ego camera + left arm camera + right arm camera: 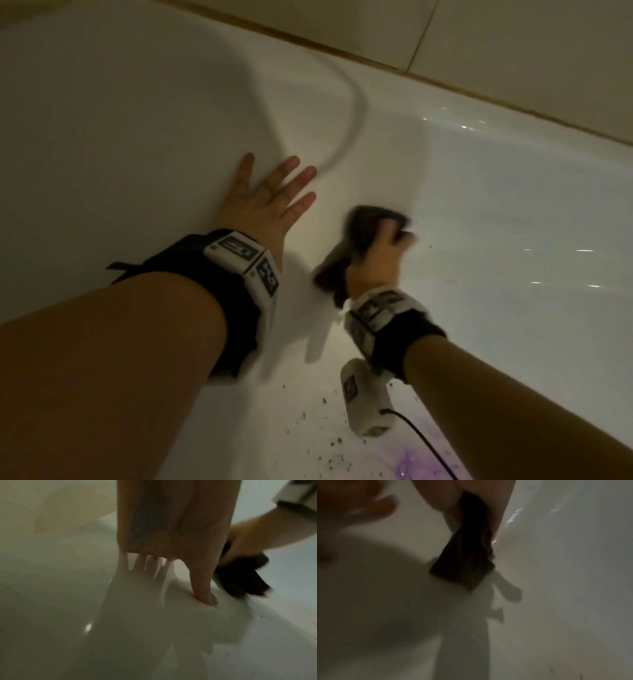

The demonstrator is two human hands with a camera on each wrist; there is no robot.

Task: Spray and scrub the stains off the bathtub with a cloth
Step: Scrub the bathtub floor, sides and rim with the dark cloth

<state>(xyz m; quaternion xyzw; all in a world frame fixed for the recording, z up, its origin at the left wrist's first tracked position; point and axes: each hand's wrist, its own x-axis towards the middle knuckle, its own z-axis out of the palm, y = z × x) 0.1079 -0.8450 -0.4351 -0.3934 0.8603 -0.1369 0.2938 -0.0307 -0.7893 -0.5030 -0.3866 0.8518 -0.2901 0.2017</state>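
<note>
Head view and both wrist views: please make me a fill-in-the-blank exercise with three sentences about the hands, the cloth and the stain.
1. The dark crumpled cloth is gripped by the person's ____ hand.
2. The left hand rests with spread fingers on the white glossy bathtub and holds ____.
3. The blotchy stain near the picture's lower edge has a ____ colour.

Missing words: right; nothing; purple

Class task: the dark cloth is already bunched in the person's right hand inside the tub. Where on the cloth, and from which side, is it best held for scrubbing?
Grip the cloth at its bunched middle, from above, as the right hand does now. A loose tail trails back by the wrist, so a corner grip would probably flap; a gathered wad under the fingers likely presses flat on the bathtub.
</note>
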